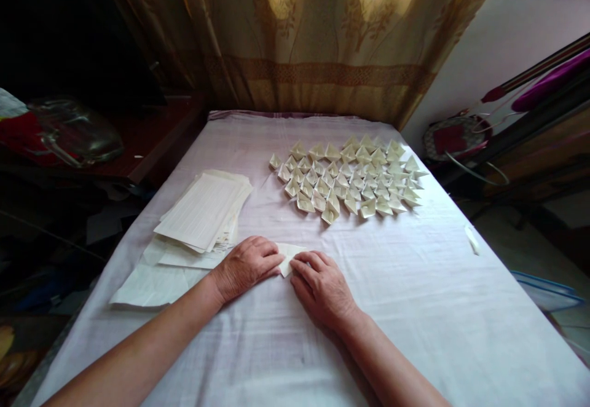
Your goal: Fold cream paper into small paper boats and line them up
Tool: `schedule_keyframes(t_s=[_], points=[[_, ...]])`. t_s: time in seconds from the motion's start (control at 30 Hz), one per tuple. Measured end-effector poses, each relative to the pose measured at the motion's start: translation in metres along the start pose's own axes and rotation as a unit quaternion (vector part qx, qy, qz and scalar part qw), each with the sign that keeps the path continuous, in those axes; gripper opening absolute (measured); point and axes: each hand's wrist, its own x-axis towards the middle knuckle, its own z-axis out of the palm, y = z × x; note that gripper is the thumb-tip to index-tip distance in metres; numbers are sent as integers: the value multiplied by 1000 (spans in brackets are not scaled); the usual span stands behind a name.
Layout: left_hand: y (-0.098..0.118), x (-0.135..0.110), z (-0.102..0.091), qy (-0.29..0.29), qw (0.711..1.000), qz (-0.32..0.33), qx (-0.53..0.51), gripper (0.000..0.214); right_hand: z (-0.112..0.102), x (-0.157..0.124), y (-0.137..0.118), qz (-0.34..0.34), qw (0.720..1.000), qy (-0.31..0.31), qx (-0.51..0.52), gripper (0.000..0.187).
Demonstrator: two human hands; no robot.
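folded paper piece (286,260) at the near middle of the cloth-covered tabletop (405,308), between the two hands and partly covered by them. the left hand (249,260) is drawn narrow, thumb and fingers closing on the piece's left side; the right hand (322,289), likewise narrow, holds the right side, fingertips gathered near its lower point. the fingers mask much of the piece, so its number of layers cannot be told with certainty. beyond and to the left lies a stack of loose sheets (203,210), with a larger sheet (152,281) partly beneath it; to the right stand rows of folded paper shapes (341,179), pointed and open-topped.

handling (judged): the piece should be very light and supple, stiffer along a crease than across a flat face, dry rather than slippery, and easily torn or wrinkled. the best hold is a light pinch at opposite edges, close to the folds, with the soft cloth giving only yielding support under pressure.
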Motion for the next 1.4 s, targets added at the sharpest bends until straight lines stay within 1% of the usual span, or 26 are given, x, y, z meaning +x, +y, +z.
schedule_keyframes(t_s=[0.17,0.27,0.33,0.47,0.53,0.63,0.73,0.9,1.03,1.1,1.2,1.4], points=[[5,0,6,43,998,-27,33,28,-2,3,8,-10,1000,-11,1,24],[7,-1,6,44,998,-37,31,26,0,7,9,-4,1000,6,-10,18],[9,-3,5,34,998,-47,11,24,1,9,8,-6,1000,12,-14,17],[14,-6,5,17,993,-107,-48,20,1,10,7,-9,1000,10,-26,16],[18,-5,6,26,990,-132,-51,16,1,10,7,-7,999,10,-31,17],[22,-2,9,47,988,-144,-31,15,0,9,5,0,999,7,-36,19],[25,-1,11,59,988,-143,-16,13,0,8,4,4,999,13,-47,19],[27,-1,11,56,990,-132,-4,15,0,6,-1,-3,997,61,-49,16],[27,0,10,38,993,-109,5,25,0,5,-4,-23,996,71,-40,16],[26,0,8,20,995,-100,-4,27,0,4,-3,-35,996,68,-42,17],[26,-2,6,2,995,-100,-20,27,2,4,0,-58,996,46,-43,20],[29,-6,3,-27,996,-88,-18,37,4,0,6,-106,994,23,-28,22]])
